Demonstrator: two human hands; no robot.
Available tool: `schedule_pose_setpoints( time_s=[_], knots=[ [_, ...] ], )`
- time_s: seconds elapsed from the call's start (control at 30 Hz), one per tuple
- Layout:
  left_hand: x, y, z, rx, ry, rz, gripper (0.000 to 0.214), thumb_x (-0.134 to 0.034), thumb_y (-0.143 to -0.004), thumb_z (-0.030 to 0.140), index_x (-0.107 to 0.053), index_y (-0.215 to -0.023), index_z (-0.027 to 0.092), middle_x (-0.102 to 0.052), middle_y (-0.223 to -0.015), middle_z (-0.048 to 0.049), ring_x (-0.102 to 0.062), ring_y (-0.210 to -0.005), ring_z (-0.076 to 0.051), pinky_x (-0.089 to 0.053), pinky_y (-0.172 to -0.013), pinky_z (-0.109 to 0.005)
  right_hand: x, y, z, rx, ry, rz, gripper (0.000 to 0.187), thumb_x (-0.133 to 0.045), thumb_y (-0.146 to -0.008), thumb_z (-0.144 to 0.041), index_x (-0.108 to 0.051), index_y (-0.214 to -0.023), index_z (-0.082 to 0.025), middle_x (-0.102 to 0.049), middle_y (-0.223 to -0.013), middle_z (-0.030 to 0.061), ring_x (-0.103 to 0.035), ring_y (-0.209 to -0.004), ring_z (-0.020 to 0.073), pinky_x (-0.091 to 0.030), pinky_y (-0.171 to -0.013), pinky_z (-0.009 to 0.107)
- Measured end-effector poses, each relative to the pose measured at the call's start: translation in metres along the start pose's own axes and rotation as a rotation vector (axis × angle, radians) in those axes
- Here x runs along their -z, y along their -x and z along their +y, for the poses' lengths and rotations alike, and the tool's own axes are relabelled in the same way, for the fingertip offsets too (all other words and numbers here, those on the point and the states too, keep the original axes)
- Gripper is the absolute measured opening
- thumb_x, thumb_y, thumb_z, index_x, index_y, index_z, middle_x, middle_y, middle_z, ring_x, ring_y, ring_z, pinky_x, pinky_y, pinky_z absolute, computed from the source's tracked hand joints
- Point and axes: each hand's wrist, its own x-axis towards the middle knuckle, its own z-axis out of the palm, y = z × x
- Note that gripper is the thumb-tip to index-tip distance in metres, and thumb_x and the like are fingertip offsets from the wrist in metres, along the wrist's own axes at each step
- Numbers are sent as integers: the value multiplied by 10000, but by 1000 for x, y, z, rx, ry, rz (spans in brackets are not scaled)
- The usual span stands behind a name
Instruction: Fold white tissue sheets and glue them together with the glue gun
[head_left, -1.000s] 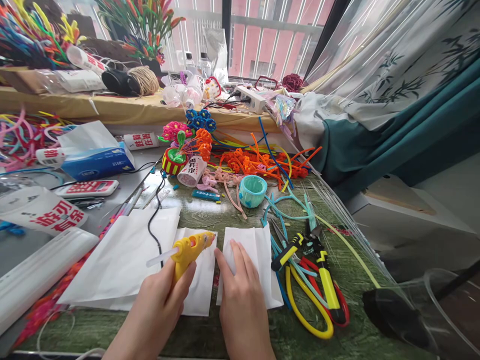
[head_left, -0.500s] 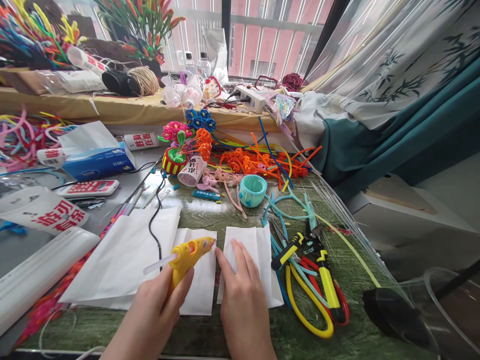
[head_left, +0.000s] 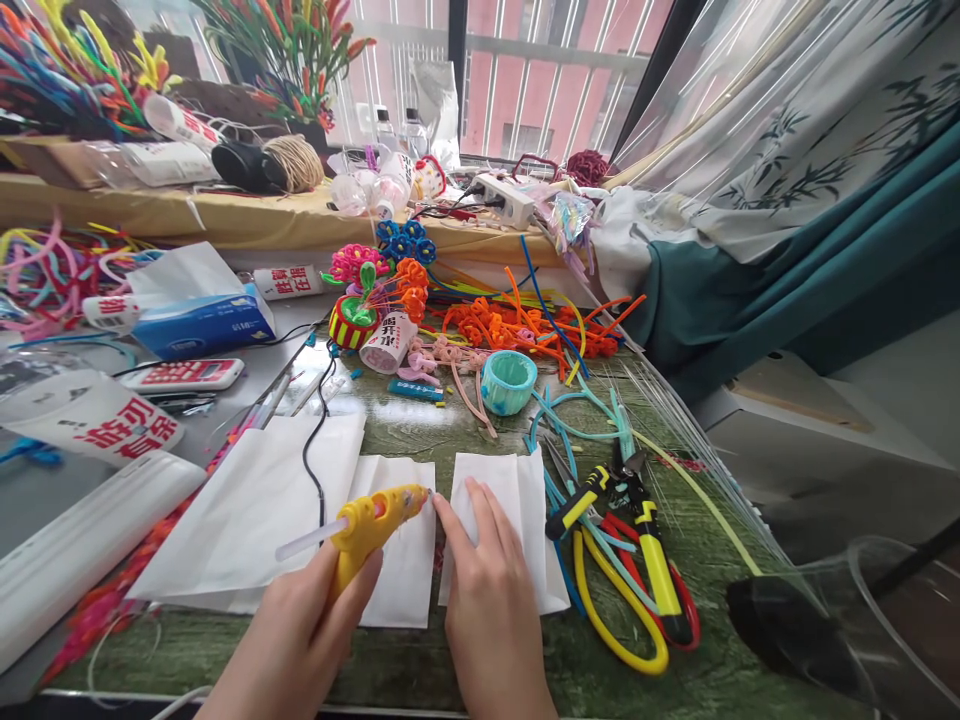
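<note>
My left hand (head_left: 307, 610) is wrapped round the handle of a yellow hot glue gun (head_left: 371, 525), with a translucent glue stick poking from its back end. The gun's nozzle points right and ends close to my right index fingertip; whether they touch I cannot tell. Beneath the gun lies a folded white paper (head_left: 401, 585), partly over a larger white sheet (head_left: 232, 505). My right hand (head_left: 491, 590) rests flat, fingers stretched out, on another folded white paper (head_left: 529, 500). A narrow strip of green tabletop shows between the two folded papers.
Right of the papers lie yellow-handled cutters (head_left: 656, 565), scissors (head_left: 615, 620) and light-blue pipe cleaners (head_left: 566, 410). Behind stand a turquoise round pot (head_left: 508, 383), orange pipe-cleaner flowers (head_left: 487, 325) and a striped pot (head_left: 351, 322). The gun's black cord (head_left: 309, 450) crosses the left sheet.
My left hand and the glue gun have shifted slightly left and tilted a little. The right hand stays flat on its paper. The whole view has moved slightly.
</note>
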Motion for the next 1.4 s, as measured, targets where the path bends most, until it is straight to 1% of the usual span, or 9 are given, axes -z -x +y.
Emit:
schedule_pose_setpoints(
  time_s=[0.1,0.17,0.3,0.4,0.57,0.7,0.9,1.1,1.4],
  knots=[
    [1,4,6,15,20,-2,467,-456,-809,695,-544,-677,256,-323,-366,89,-272,-296,-103,-209,-309,-249,1,-1,0,1,2,-13,649,-355,-852,69,-618,-1351,-252,-548,-1461,119,-507,-1356,281,-519,-1041,469],
    [1,8,18,24,50,18,448,-477,-802,672,-530,-657,252,-333,-388,85,-269,-322,-96,-202,-318,-242,1,-1,0,3,2,-16,641,-351,-856,68,-623,-1346,-244,-551,-1456,126,-511,-1353,283,-522,-1038,470],
    [0,12,44,66,115,100,381,-501,-801,602,-478,-662,248,-328,-435,96,-272,-364,-78,-209,-349,-217,1,-2,0,6,1,-7,645,-358,-847,74,-630,-1338,-243,-557,-1450,125,-517,-1347,281,-521,-1041,464],
    [-2,8,51,84,130,95,367,-497,-805,586,-457,-671,247,-344,-435,105,-283,-339,-67,-231,-355,-213,0,-1,0,3,-4,4,658,-364,-832,83,-634,-1332,-248,-559,-1450,121,-517,-1347,279,-523,-1039,457],
    [-5,-3,46,80,133,33,410,-487,-783,644,-454,-683,247,-360,-427,107,-317,-324,-76,-262,-352,-224,0,0,0,-4,-20,0,633,-373,-859,63,-632,-1335,-263,-550,-1460,111,-511,-1352,276,-517,-1044,456],
    [-5,-5,42,79,96,101,426,-488,-793,650,-444,-678,243,-386,-441,102,-346,-353,-80,-295,-390,-229,1,-1,1,-4,-21,-11,633,-369,-866,56,-625,-1346,-268,-550,-1460,108,-505,-1357,274,-509,-1052,452],
    [-2,-11,31,83,35,23,477,-454,-774,718,-425,-671,253,-398,-411,101,-346,-323,-92,-308,-378,-245,1,-1,2,-4,-31,-7,626,-364,-875,47,-626,-1346,-273,-550,-1463,97,-506,-1354,264,-508,-1052,435],
    [-1,-11,30,57,-5,24,462,-449,-784,697,-405,-645,258,-402,-406,95,-367,-336,-98,-317,-396,-248,-1,0,2,-3,-25,-5,630,-380,-874,42,-609,-1362,-284,-541,-1471,89,-493,-1363,254,-489,-1069,430],
    [0,-12,29,68,-25,26,426,-445,-791,664,-415,-650,263,-369,-387,101,-335,-323,-100,-289,-381,-253,0,-1,2,15,-9,20,609,-371,-876,36,-629,-1342,-259,-557,-1453,109,-520,-1337,271,-518,-1033,436]
  ],
)
